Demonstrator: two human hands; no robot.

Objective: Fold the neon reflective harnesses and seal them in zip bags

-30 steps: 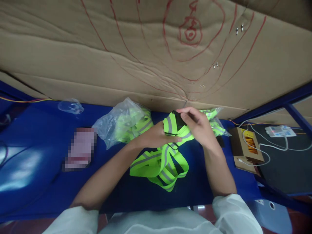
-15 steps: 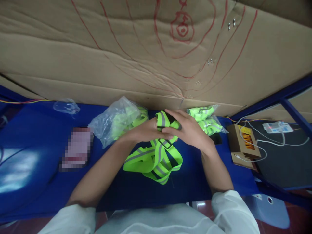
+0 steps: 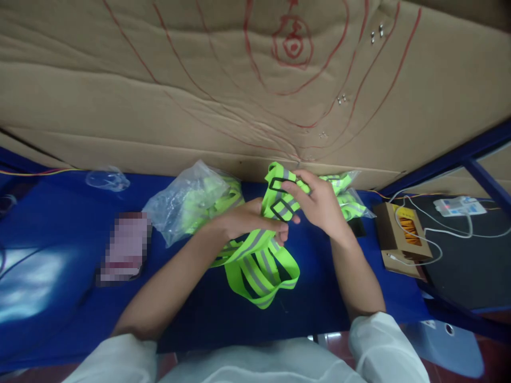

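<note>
- Left hand (image 3: 248, 217): gripping lime reflective strap (image 3: 259, 242).
- Right hand (image 3: 319, 206): pinching it at upper black slide buckle (image 3: 272, 184).
- Slack loops on blue table (image 3: 319, 298).

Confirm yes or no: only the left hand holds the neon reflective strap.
No, the right hand also holds the neon reflective strap, slightly higher in the picture than the left hand.

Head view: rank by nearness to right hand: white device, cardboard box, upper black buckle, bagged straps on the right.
1. Upper black buckle: at the right hand.
2. Bagged straps: just behind, right.
3. Cardboard box: farther right.
4. White device: farthest right, past the box.
</note>
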